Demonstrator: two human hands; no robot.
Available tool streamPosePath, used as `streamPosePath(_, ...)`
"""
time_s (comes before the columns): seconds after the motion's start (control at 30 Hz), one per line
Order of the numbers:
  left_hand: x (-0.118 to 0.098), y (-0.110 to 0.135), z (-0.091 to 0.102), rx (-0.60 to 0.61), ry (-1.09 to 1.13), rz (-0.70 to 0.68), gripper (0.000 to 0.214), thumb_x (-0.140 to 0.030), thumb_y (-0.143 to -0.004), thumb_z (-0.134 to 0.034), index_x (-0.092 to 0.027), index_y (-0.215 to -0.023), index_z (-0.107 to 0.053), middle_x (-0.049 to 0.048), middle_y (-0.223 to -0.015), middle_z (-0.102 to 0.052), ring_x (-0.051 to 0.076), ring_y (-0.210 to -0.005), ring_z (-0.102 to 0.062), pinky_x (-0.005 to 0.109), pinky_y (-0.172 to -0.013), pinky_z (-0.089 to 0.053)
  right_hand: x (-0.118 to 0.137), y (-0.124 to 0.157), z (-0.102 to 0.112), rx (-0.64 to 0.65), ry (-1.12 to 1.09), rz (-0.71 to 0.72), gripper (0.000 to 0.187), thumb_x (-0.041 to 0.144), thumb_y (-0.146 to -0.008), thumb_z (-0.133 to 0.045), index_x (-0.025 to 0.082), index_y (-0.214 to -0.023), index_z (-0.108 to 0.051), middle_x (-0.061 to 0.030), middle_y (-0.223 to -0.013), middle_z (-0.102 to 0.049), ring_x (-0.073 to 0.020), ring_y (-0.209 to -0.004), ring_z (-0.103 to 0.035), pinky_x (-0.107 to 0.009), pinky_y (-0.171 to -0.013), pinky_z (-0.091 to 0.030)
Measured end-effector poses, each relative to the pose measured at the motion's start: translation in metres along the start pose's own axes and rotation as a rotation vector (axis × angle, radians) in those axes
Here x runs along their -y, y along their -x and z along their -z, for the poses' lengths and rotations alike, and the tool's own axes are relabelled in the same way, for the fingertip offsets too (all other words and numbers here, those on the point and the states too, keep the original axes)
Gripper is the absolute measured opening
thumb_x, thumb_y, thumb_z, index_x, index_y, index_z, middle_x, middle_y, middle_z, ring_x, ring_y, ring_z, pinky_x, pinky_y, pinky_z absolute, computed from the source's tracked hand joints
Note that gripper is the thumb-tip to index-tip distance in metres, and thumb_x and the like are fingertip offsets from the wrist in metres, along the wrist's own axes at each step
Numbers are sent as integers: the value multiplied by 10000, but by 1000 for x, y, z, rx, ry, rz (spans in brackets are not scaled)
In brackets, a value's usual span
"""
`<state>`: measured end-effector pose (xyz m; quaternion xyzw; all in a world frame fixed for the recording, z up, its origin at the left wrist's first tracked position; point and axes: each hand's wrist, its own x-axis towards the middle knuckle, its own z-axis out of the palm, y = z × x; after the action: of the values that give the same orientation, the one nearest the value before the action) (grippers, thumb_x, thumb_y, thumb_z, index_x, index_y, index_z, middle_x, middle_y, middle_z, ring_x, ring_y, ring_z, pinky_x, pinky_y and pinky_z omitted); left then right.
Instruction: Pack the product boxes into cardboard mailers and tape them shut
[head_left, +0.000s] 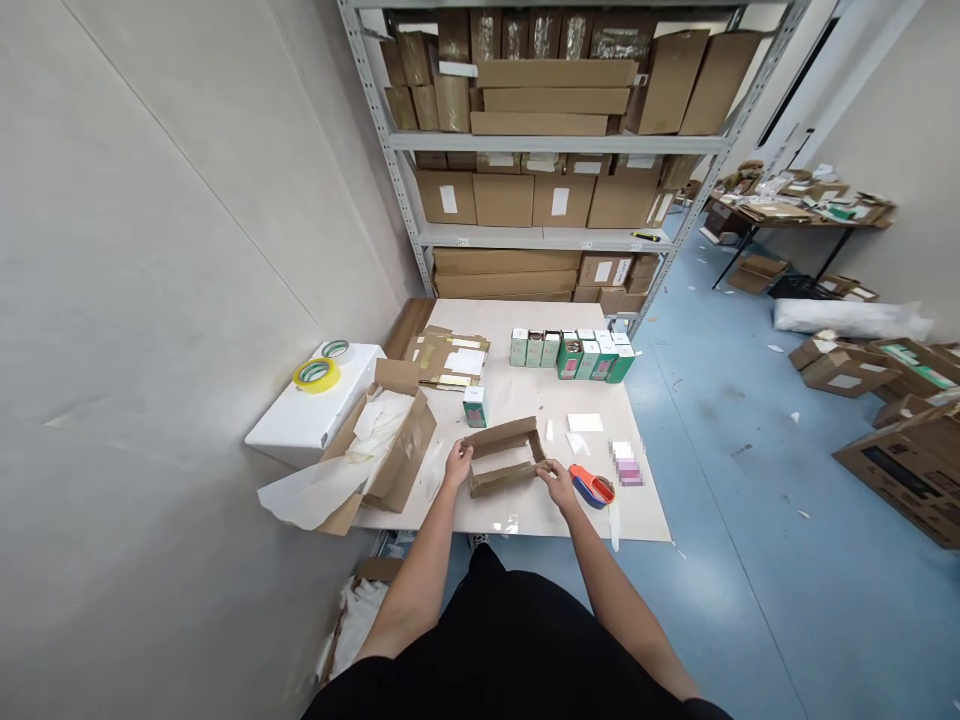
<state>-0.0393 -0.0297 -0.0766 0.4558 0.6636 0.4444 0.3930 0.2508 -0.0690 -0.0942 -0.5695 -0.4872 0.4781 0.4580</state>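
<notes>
Between my two hands is a brown cardboard box frame point(504, 435), with the table top showing through its middle. My left hand point(458, 464) pinches its left corner. My right hand point(556, 483) grips the lower right corner. Right of that hand lies an orange and blue tape dispenser point(592, 487) with a strip of tape hanging off the table edge. A small green and white box point(475, 407) stands just behind the cardboard. White paper pieces point(585, 422) lie behind the dispenser.
Several green and white boxes point(574, 355) stand at the table's back right. Flattened cardboard point(450, 357) lies at the back left. An open carton point(403, 450) with white paper is on the left, beside a white box point(315, 410) bearing tape rolls point(316, 375). A shelf rack point(555, 145) stands behind.
</notes>
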Motion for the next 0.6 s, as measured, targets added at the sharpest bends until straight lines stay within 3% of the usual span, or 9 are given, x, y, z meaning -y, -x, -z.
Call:
streamPosePath(0.27,5,-22,-5,86,-9,38,319,-490,-835,-610,-215,-979,-686,75,-988,-730,249,-962,-681,396,-909,-536,3,6,23,-83,24,-17,503,702,-718,-715,203,-760,-665,-50,-766,-695,-244,-795,-619,-336,-749,-483)
streamPosePath(0.47,16,-22,-28,102,-58,72,228,-373,-830,-641,-192,-954,-705,99,-1001,-748,276,-1044,-677,430,-1014,-491,-18,11,4,-120,9,-97,524,734,-698,-672,213,-746,-637,-47,-769,-687,-243,-774,-622,-329,-721,-495)
streamPosePath(0.6,22,-25,-34,123,-30,45,301,-307,-865,-557,-188,-1109,-688,103,-1171,-731,257,-1155,-651,405,-1042,-484,-27,5,-5,-191,-46,-100,499,687,-709,-667,204,-833,-670,-52,-838,-708,-245,-816,-639,-336,-766,-509)
